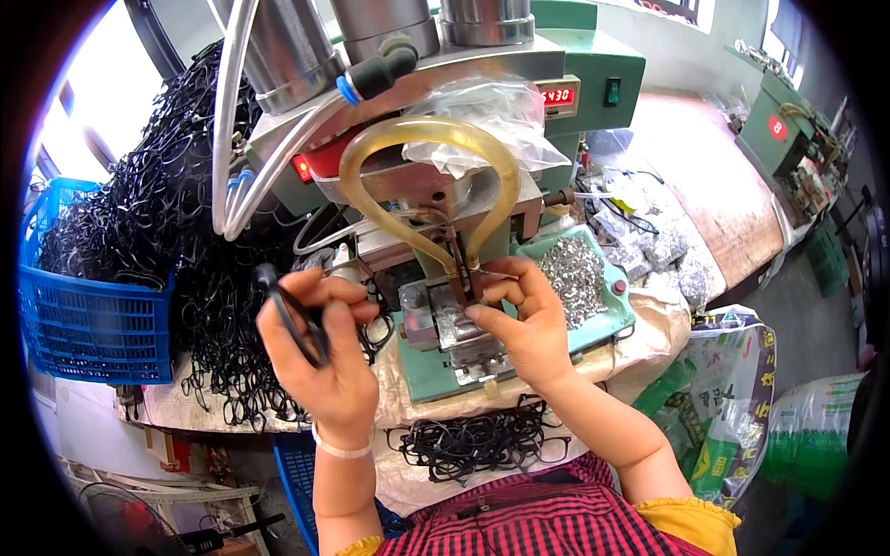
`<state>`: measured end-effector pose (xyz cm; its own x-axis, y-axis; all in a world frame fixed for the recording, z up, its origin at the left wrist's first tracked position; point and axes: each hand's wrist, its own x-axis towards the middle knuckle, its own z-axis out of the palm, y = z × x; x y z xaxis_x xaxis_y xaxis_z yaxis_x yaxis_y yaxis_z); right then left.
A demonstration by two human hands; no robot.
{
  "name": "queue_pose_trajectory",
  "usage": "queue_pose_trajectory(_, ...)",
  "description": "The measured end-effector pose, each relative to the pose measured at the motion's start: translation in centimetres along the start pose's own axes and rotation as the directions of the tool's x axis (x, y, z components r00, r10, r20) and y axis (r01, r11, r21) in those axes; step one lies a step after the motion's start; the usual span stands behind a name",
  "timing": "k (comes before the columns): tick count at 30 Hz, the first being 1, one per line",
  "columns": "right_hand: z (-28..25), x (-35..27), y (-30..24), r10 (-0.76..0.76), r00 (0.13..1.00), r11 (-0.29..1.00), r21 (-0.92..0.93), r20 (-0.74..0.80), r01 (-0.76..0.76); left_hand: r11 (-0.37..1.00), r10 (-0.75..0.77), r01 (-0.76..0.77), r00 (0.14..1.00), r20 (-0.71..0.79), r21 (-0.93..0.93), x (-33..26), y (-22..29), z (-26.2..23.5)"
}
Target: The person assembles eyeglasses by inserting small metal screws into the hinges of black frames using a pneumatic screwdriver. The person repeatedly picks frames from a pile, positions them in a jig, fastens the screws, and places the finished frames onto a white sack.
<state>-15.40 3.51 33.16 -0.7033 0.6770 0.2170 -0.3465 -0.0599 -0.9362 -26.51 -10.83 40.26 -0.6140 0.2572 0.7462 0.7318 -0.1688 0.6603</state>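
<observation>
A black eyeglass frame (298, 322) is gripped in my left hand (338, 371), raised to the left of a green bench machine (436, 375). My right hand (530, 324) is at the machine's metal fixture (464, 326), thumb and fingertips drawn together beside the narrow working head. Whatever those fingertips pinch is too small or hidden to make out. A looped amber hose (505, 176) runs down to the head just above them. Right of the fixture, a green tray (604, 326) carries many small metal parts (573, 278).
Black eyeglass frames (199, 139) heap over a blue plastic crate (97, 324) on the left. More black frames (477, 440) lie at the table's front edge. Clear bags (663, 241) sit beyond the tray. Steel cylinders (385, 28) and white hoses (227, 120) stand above.
</observation>
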Motion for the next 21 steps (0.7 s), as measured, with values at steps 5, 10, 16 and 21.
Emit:
queue_pose_trajectory(5,1.0,-0.6,-1.2,0.115,0.991,0.981,0.164,-0.064,-0.103,0.98,-0.058,0.058,0.998,0.007,-0.191,0.8,1.0,-0.1)
queue_pose_trajectory(10,-2.0,-3.3,-4.1,-0.069,0.987,0.973,-0.207,0.146,0.099,0.682,-0.347,0.62,0.742,0.574,-0.389,-2.6,2.7,-1.7)
queue_pose_trajectory(16,-12.0,-4.3,2.3,-0.36,0.931,0.16,-0.987,-0.066,-0.009,-0.232,-0.324,0.963,0.059,0.944,-0.14,-7.1,0.3,1.7)
queue_pose_trajectory(21,-12.7,-0.6,3.8,-0.453,0.891,0.258,-0.956,0.01,0.142,-0.227,-0.514,0.955,0.051,0.857,-0.192,-7.2,0.9,2.8)
